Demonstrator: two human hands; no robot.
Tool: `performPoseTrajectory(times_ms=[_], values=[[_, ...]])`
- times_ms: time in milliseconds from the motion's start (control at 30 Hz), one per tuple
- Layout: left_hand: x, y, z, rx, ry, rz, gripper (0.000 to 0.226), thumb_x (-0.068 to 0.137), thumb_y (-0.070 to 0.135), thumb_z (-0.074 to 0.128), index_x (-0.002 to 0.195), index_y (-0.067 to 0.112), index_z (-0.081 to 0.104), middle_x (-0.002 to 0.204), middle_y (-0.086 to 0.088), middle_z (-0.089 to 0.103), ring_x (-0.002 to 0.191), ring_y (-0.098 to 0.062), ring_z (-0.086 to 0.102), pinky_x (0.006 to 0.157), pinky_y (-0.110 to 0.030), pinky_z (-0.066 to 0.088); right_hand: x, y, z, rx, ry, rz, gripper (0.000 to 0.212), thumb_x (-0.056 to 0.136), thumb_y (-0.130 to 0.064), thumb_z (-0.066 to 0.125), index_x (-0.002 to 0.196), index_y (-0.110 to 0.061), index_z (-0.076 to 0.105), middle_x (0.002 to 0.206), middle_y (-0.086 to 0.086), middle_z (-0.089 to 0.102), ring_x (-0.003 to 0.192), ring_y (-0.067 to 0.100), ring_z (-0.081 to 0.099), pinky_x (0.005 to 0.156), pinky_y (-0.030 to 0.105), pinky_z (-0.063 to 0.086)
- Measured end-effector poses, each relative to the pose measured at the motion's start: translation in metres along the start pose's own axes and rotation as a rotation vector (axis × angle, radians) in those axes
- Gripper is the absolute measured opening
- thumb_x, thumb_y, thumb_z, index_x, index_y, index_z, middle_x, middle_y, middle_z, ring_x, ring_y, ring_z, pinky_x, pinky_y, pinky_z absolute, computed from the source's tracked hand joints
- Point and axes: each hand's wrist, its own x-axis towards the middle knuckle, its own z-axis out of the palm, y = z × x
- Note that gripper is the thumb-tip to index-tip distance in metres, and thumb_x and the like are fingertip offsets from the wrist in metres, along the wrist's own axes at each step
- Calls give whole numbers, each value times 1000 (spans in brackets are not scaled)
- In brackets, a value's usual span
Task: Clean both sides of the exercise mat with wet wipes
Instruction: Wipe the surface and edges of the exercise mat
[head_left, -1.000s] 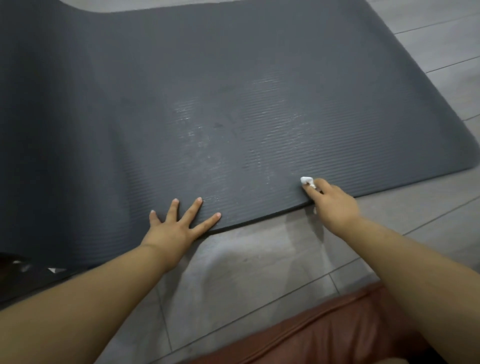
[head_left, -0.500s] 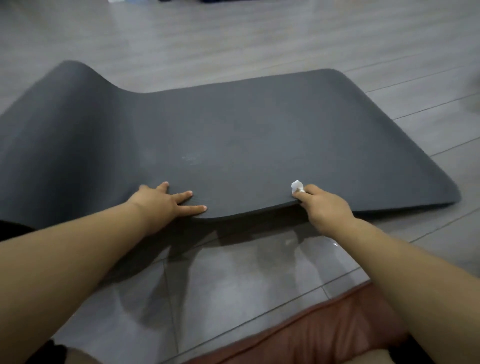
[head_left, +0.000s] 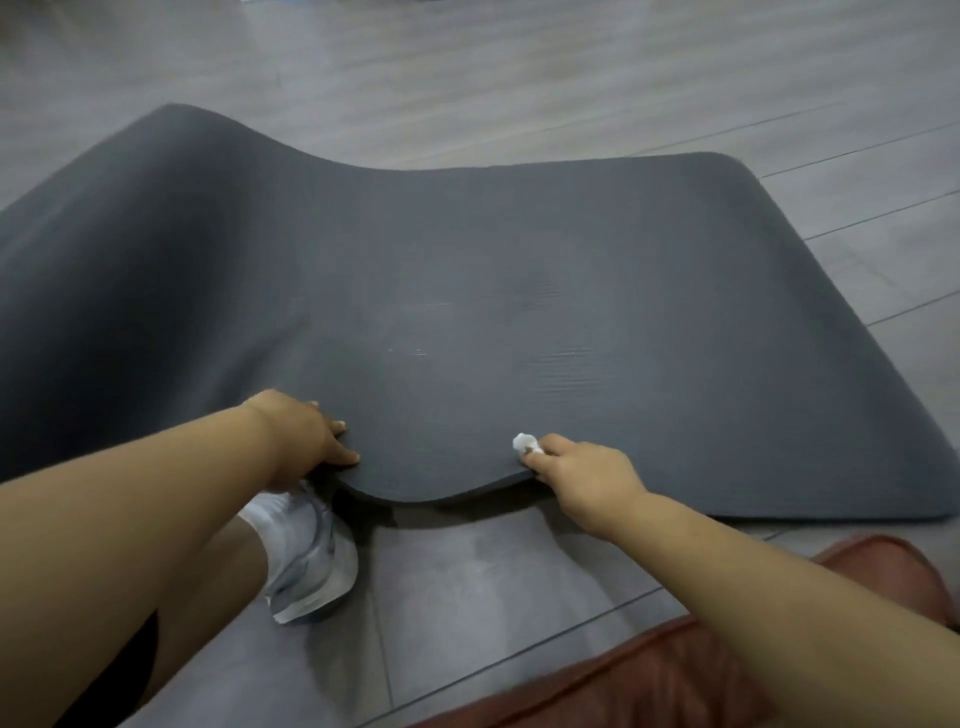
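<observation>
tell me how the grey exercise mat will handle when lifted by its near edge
Probably floppy: the exercise mat sags between the left hand and right hand holding its near edge, and humps at far left. Likely light for its size: fingertip grips hold it up. Ribbed surface probably resists slipping.

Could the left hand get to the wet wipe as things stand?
Likely yes on path: bare exercise mat lies between the left hand and the wet wipe. But that hand grips the mat's raised near edge, and the right hand pinches the wipe there.
</observation>
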Motion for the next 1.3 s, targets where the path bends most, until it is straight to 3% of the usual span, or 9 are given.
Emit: performPoseTrajectory(times_ms=[167,300,533,700,933,1033,1167,1233,1300], values=[[30,17,-15,-255,56,76,59,89,35,48,144,43,27,153,12,26,137,-16,33,110,-35,31,5,3,9,78,-54,-113,46,99,-37,38,144,-35,29,137,-4,40,112,25,51,76,29,41],[73,58,-49,-314,191,169,55,93,42,46,145,36,30,151,5,30,135,-22,36,108,-39,35,-9,48,17,127,-125,86,55,92,-48,47,143,-34,30,142,-5,36,122,24,44,91,34,45],[108,137,-86,-329,334,306,86,85,65,46,149,38,-4,158,-1,-14,144,-36,2,109,-59,23,-65,158,37,124,-243,514,97,77,-63,58,147,-39,-6,154,-15,-4,141,33,5,105,59,28],[124,162,-84,-182,264,353,62,102,28,28,148,34,-12,155,-11,-23,139,-51,-7,106,-67,18,-69,188,52,300,-197,729,100,79,-65,56,147,-36,-11,155,-13,-13,140,42,-3,106,64,22],[109,132,-40,-29,145,286,54,103,18,14,149,19,-13,155,-18,-17,138,-53,-1,108,-63,17,-54,122,53,251,-282,574,104,72,-76,51,148,-35,-7,153,-16,-21,136,53,-6,100,69,25],[107,129,-42,-52,103,278,55,102,22,17,150,21,-9,155,-20,-12,138,-53,5,107,-62,22,-49,115,47,236,-213,595,91,78,-74,45,147,-38,-2,154,-17,-8,136,52,6,99,65,28],[109,129,-59,-57,227,280,53,97,48,22,144,24,30,149,-19,30,127,-43,41,99,-43,42,-44,139,36,136,137,636,38,96,-39,42,132,-28,46,133,2,49,115,35,45,89,47,37],[113,126,-67,-165,392,254,46,98,49,21,127,26,47,131,-7,53,112,-31,57,90,-34,46,-43,148,39,336,230,756,37,95,-19,45,132,-15,46,127,13,53,112,36,48,87,43,40],[123,124,-71,-310,474,192,42,99,45,25,131,25,43,130,-2,51,111,-28,57,87,-35,48,-41,144,44,548,221,944,47,93,-11,46,136,-2,32,127,21,51,114,39,49,89,40,40]])
